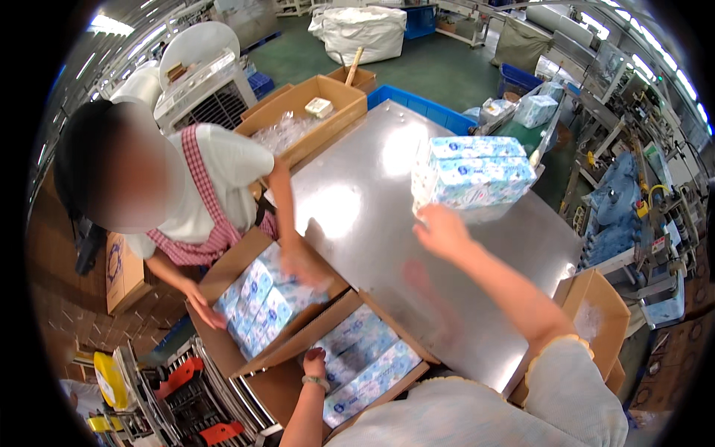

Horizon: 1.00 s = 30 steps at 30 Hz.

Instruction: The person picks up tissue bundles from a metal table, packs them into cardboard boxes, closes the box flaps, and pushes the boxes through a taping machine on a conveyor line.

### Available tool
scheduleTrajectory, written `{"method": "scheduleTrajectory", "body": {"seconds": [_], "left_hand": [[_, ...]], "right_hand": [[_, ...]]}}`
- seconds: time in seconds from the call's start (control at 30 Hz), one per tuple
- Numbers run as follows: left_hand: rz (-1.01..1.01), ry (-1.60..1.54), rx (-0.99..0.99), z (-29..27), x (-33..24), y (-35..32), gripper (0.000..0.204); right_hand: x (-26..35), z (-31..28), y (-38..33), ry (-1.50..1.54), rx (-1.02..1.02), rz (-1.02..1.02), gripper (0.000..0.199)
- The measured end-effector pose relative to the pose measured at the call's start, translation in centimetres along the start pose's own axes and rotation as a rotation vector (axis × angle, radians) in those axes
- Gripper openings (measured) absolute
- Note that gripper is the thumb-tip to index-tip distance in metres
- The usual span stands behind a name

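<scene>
Left to right: the left hand (315, 363), fingers curled—grip not discernible—above an open carton (272, 387) of blue packs (372, 380) by the table's (372, 238) near-left edge; the right hand (441, 229), fingers narrowed at the bundle (484, 179) near the far-right edge, hold uncertain. A one-sided pull might tear its wrap. Printed lettering and dark-blue emblems mark bundle and packs.

1. I see the counter (372, 223) as smooth, glossy metal.
2. The packs (477, 179) look wrapped in slick printed plastic film.
3. The open carton (331, 135) looks like matt cardboard.
4. I make out checked cloth in the apron (214, 248), smooth plastic in the blue tray (428, 110).
</scene>
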State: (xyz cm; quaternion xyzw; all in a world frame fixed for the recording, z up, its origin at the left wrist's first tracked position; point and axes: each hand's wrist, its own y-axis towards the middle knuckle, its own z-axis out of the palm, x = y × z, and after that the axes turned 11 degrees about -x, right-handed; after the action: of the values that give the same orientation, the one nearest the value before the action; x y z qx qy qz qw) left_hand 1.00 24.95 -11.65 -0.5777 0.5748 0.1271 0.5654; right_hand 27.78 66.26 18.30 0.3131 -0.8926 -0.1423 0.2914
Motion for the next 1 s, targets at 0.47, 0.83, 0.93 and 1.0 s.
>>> {"method": "scheduleTrajectory", "body": {"seconds": [0.47, 0.83, 0.93, 1.0], "left_hand": [[0.196, -0.083, 0.246, 4.1, -13.8, -12.0, 0.015], [1.354, 0.729, 0.324, 18.3, -30.1, -21.8, 0.083], [1.402, 0.979, 0.369, 23.8, -31.2, -23.5, 0.104], [1.32, 1.036, 0.312, 27.3, -31.3, -21.7, 0.109]], "right_hand": [[-21.5, 5.1, 19.4, -0.659, 0.35, 0.142, 0.081], [-9.9, -3.4, 3.8, 0.032, 0.471, -0.27, 0.066], [-15.0, -4.6, 1.9, -0.219, 0.104, 0.123, 0.057], [-19.7, -5.1, -1.2, -0.216, -0.037, 0.339, 0.05]]}}
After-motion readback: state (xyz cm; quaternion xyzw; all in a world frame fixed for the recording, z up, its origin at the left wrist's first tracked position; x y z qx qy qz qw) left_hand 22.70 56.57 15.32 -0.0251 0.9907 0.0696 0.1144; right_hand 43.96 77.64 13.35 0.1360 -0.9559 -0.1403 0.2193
